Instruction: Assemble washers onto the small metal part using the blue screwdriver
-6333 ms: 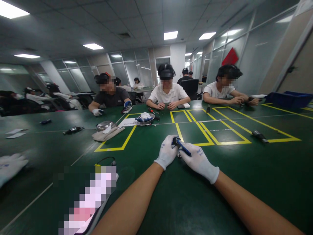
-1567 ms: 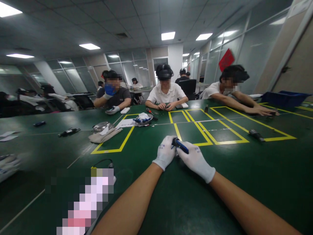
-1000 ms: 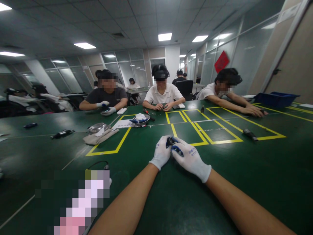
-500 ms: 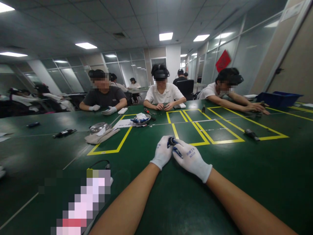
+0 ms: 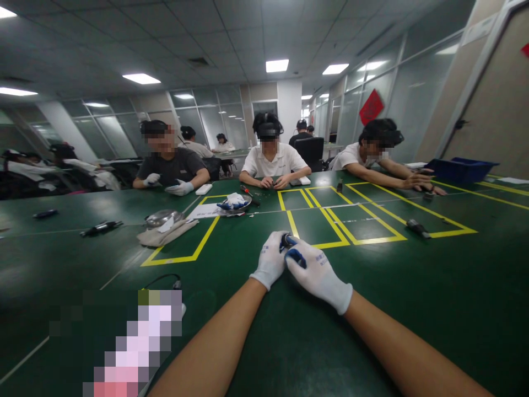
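In white gloves with blue palms, my two hands meet over the green table (image 5: 264, 353). My left hand (image 5: 270, 258) is closed around a small black cylindrical part (image 5: 286, 240), of which only the top shows. Against the same part, my right hand (image 5: 317, 271) has its fingers curled, with the blue fingertips touching it. The gloves hide the rest of the part. A yellow-taped rectangle on the table lies just beyond my hands.
A metal bowl (image 5: 163, 219) and a beige cloth (image 5: 165, 236) lie left of centre. Beyond them, a plate (image 5: 248, 205) bears white-and-blue gloves. Dark tool-like devices (image 5: 100, 229) (image 5: 417, 227) lie on both sides. A blue bin (image 5: 460, 170) stands far right. Three people sit opposite.
The view has shifted slightly to the right. My right hand has turned a little about the black part, its blue fingertips showing more. Both hands stay on the part.
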`<state>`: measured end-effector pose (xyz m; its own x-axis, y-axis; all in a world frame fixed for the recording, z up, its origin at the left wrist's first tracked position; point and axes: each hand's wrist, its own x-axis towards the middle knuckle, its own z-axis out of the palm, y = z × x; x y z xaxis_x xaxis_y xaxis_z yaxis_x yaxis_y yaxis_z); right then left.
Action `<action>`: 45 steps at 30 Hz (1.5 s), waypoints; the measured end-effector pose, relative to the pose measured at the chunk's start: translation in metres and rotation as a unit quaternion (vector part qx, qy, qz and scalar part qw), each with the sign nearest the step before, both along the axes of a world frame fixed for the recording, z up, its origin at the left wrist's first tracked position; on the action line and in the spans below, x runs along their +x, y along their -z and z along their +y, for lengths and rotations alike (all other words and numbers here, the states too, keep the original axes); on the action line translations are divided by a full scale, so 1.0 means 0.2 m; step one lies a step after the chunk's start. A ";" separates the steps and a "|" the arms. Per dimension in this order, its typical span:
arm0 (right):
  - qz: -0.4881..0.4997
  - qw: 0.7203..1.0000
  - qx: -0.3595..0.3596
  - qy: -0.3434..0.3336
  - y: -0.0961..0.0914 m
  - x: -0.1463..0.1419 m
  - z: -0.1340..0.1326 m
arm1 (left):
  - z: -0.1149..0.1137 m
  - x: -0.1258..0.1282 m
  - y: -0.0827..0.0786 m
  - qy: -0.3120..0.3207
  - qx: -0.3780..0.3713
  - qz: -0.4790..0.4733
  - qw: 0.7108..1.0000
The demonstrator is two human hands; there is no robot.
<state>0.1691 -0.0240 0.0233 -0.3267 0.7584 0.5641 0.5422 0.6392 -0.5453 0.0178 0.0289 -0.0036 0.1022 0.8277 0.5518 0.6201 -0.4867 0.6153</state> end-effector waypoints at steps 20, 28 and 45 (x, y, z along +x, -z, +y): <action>-0.102 0.990 0.089 0.050 0.02 0.05 0.07 | 0.03 -0.01 0.02 -0.017 0.018 0.041 0.999; -0.120 0.948 0.051 0.291 0.13 0.71 0.50 | 0.02 -0.01 -0.03 -0.044 -0.007 0.047 0.998; -0.130 0.743 -0.204 0.623 0.23 1.53 0.85 | 0.02 -0.01 -0.04 -0.024 -0.014 0.046 0.999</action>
<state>0.4759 0.1459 -0.0235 0.7161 0.6541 0.2438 0.6955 -0.6391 -0.3284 0.0155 0.0335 0.0041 0.1103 0.8484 0.5177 0.6966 -0.4376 0.5686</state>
